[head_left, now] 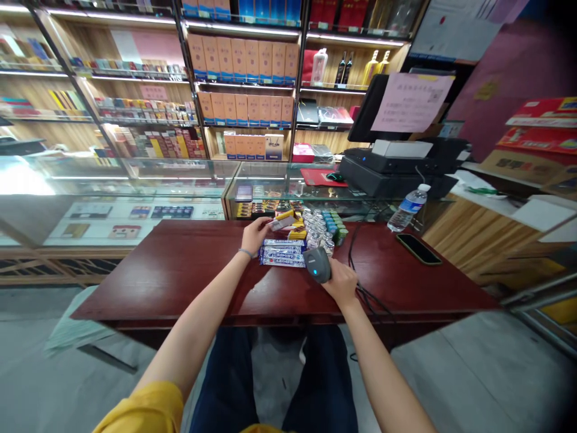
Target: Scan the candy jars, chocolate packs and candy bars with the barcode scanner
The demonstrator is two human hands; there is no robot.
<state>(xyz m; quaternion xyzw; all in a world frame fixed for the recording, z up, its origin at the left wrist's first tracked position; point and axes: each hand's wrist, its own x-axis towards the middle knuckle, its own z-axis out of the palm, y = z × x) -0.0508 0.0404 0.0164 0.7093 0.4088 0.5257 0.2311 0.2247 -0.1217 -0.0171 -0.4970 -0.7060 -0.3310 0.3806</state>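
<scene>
My left hand [255,233] is closed on the end of a small yellow and white packet [282,221], tilted above the desk. My right hand [341,281] grips a dark grey barcode scanner [317,264] with a blue light on top; its head points toward the goods. Between my hands lie several blue and white long packets [283,252] side by side. Behind them are more yellow packets [297,232]. Rows of small silver-topped containers [315,222] stand to their right, with blue and green ones [336,224] beyond.
A dark red wooden desk [180,270] carries everything. Black cables [354,252] run beside the scanner. At the right are a water bottle [409,207] and a phone [419,249]. A glass display counter [261,174] and a black cash register [383,171] stand behind.
</scene>
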